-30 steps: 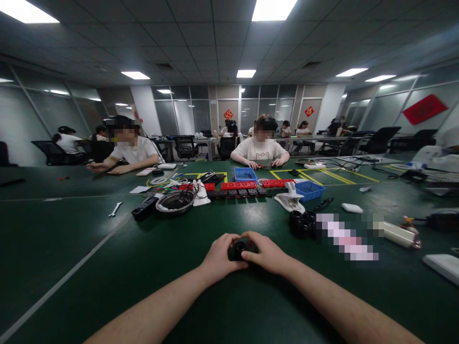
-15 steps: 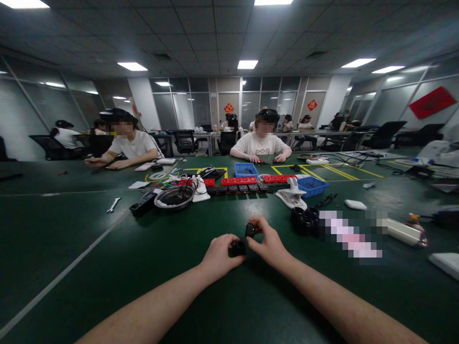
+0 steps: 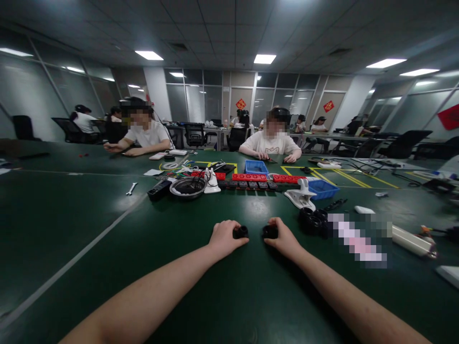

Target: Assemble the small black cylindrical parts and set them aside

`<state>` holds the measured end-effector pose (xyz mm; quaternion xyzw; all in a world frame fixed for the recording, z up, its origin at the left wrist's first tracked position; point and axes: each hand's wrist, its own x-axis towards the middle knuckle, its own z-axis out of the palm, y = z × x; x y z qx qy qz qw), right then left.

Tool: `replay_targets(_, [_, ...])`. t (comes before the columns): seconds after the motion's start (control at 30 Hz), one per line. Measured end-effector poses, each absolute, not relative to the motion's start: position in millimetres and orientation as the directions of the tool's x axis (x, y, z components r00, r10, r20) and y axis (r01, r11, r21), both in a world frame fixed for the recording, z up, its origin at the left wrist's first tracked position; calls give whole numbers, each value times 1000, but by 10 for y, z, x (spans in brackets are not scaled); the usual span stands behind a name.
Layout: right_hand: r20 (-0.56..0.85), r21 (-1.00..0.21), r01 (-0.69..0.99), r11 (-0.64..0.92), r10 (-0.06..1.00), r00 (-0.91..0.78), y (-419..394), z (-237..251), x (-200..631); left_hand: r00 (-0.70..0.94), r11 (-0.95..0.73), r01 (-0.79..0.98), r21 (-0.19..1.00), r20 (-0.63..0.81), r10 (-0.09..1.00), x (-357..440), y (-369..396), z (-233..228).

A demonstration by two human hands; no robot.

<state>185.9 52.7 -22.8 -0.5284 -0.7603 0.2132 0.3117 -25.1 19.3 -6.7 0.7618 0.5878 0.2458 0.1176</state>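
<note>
My left hand is closed around a small black round part with an opening at its end, low over the green table. A short gap to the right, my right hand grips another small black part between thumb and fingers. The fingers cover much of both parts, so their exact kind is unclear. Right of my right hand lies a cluster of black ring-shaped parts, beside a pixelated pink and white patch.
Beyond my hands runs a row of red and black power strips. Near it are a round metal-rimmed pan, a white clamp stand and blue trays. A wrench lies left. Two co-workers sit opposite.
My hands have moved apart, and the right one has lowered its black part towards the table. The view has turned slightly left. Each hand keeps its part.
</note>
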Motion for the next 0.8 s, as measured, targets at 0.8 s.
replay_targets(0.8, [160,-521,781,345,938,-308,-240,-19,1352,480,-546,805,232,284,830,-44,-174,-2])
